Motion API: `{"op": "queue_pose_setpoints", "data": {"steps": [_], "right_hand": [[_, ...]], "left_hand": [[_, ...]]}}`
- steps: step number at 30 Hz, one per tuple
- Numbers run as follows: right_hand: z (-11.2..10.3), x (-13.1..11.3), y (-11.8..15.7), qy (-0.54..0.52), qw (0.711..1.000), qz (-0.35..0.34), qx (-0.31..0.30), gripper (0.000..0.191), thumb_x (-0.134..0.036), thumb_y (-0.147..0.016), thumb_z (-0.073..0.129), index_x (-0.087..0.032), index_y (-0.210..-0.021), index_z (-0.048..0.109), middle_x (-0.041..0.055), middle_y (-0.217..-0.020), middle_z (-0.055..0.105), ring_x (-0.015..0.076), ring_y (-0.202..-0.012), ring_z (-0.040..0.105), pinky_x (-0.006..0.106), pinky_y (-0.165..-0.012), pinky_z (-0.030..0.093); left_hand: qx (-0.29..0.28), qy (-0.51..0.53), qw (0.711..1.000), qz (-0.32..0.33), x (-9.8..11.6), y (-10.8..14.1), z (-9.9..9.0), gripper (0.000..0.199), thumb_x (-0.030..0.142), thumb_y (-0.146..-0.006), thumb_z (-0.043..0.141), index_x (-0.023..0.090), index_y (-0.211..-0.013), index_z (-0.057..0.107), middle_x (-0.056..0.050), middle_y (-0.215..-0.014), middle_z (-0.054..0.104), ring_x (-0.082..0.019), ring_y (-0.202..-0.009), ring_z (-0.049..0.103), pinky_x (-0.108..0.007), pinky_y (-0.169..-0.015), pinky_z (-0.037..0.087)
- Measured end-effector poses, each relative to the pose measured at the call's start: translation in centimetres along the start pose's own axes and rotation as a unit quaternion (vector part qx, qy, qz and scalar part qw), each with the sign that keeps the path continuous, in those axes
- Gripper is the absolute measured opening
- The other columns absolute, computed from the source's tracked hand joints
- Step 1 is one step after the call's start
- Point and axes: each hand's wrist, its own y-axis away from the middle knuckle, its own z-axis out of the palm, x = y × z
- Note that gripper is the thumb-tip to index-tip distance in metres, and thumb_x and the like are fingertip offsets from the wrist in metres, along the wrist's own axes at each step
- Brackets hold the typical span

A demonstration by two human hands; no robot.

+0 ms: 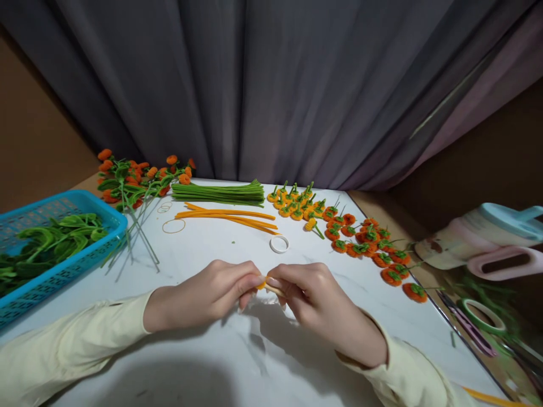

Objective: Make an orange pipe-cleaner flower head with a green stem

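Watching from my end through the head camera, I find the work at the lower centre of the frame: a small orange piece (261, 285) caught between the fingertips of both hands, just above the white tabletop (212, 249). The left hand (214, 291) has its thumb and forefinger pressed together on it, the other fingers curled under. The right hand (318, 299) meets it in a matching pinch, nearly touching the left, with no gap that I can see at the tips. A slim tan bit shows by the right fingers (I cannot tell whether it is a tool or part of a finger).

To do this well, I would let one pinch anchor the piece and the other do the shaping, in short, even turns. The fuzz looks soft, so a light squeeze should serve; a hard one might flatten it. I would also tilt the knuckles outward, as the fingers hide most of the piece from me.

Near the hands, towards the frame's centre, lies a white ring (272, 245), with loose orange strips (229, 215) just beyond it. Yellow flower heads (297, 213) sit right of centre, a useful standard, I judge, for roundness.
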Motion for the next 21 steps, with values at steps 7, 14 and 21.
{"op": "queue_pose_setpoints", "data": {"steps": [7, 14, 21], "right_hand": [[-0.9, 0.2, -1.1, -0.249, 0.948, 0.131, -0.149, 0.024, -0.026, -0.086, 0.047, -0.012, -0.070, 0.058, -0.0014, -0.051, 0.052, 0.0085, -0.040, 0.049, 0.018, -0.043, 0.039], [0.0, 1.1, -1.4, -0.445, 0.855, 0.161, -0.213, 0.026, -0.035, -0.080, 0.057, -0.012, -0.068, 0.057, -0.0016, -0.052, 0.055, 0.0067, -0.037, 0.049, 0.016, -0.038, 0.040], [0.3, 2.3, -1.5, -0.491, 0.820, 0.153, -0.253, 0.028, -0.035, -0.081, 0.059, -0.009, -0.070, 0.059, -0.0003, -0.052, 0.056, 0.0068, -0.034, 0.048, 0.016, -0.034, 0.038]], "left_hand": [[0.055, -0.029, 0.992, 0.107, -0.4, 0.3, 0.2, 0.023, 0.014, -0.091, 0.029, 0.016, -0.080, 0.050, 0.005, -0.052, 0.052, -0.005, -0.044, 0.046, -0.013, -0.049, 0.038], [0.139, -0.098, 0.968, 0.183, -0.5, 0.6, 0.8, 0.020, 0.004, -0.080, 0.033, 0.016, -0.079, 0.048, 0.003, -0.052, 0.054, -0.007, -0.043, 0.048, -0.015, -0.047, 0.040], [0.135, -0.137, 0.960, 0.206, -1.2, 0.7, 1.0, 0.023, 0.002, -0.077, 0.033, 0.016, -0.083, 0.049, 0.001, -0.059, 0.058, -0.009, -0.048, 0.052, -0.017, -0.049, 0.043]]}}
